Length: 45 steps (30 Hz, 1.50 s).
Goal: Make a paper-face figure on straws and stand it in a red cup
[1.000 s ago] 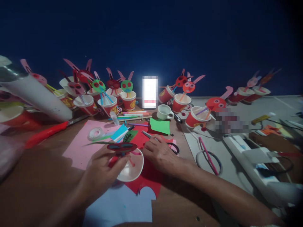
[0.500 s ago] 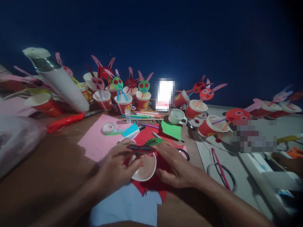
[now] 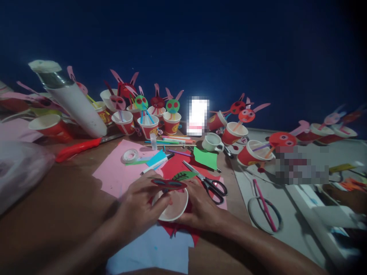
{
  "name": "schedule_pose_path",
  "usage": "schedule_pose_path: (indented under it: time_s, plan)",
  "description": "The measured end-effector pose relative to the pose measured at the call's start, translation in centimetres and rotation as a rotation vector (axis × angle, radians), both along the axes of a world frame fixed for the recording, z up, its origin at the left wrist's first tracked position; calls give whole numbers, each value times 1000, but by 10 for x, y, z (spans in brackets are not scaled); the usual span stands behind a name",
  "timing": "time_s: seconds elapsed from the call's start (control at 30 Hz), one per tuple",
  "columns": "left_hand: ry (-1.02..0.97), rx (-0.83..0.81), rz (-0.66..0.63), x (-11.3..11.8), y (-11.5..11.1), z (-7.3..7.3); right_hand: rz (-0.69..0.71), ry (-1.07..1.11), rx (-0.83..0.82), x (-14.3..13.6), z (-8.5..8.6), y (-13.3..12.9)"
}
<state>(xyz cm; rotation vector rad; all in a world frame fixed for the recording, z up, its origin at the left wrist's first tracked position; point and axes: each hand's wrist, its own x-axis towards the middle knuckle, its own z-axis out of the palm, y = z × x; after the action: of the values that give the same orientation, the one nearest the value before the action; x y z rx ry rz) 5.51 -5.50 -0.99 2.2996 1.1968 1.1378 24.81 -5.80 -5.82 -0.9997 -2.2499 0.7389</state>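
Over red paper (image 3: pixel 177 166), the left hand (image 3: pixel 140 204) and right hand (image 3: pixel 205 208) hold a cup (image 3: pixel 173 212), its side mostly hidden.

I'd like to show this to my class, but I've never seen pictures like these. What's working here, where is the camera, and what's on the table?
No machine is at work: these are a person's own bare hands. One camera, worn on the head, looks forward and down at them.

The left hand holds a paper cup with a paper face over its rim. The right hand curves around the other side; its grip is partly hidden.

On the table lie scissors, pink paper, green paper and a roll of tape. Behind them are a mug and more decorated cups.
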Motion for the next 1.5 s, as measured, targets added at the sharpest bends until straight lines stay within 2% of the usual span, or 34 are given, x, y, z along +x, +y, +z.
schedule_pose_path:
  time_s: [0.2, 0.4, 0.67, 0.77, 0.9, 1.0, 1.23, 1.37, 1.5]
  plan:
    - [57, 69, 48, -1, -3, -1, 1, 56, 92, -1, -1, -2]
    - [103, 123, 90, 0, -5, -1, 2, 113, 104, -3, -4, -2]
    - [137, 68, 119, 1, -5, -6, -14, 112, 50, -2, -4, -3]
    - [45, -11, 160, 0, -5, -6, -29, 107, 66, -2, -3, -4]
    - [-61, -272, 171, 0, -2, 0, -40, 91, 42, -2, 4, -4]
    - [-105, -397, 154, -2, 3, 3, -34, 100, -12, 0, 12, -2]
    - [-182, -481, 113, -5, 11, 7, -38, 195, -221, 0, 26, 0]
    - [-290, -528, 60, -2, 15, 10, -77, 208, -338, 0, 27, 0]
    - [-355, -514, 83, -2, 20, 11, -75, 244, -378, 1, 27, 1]
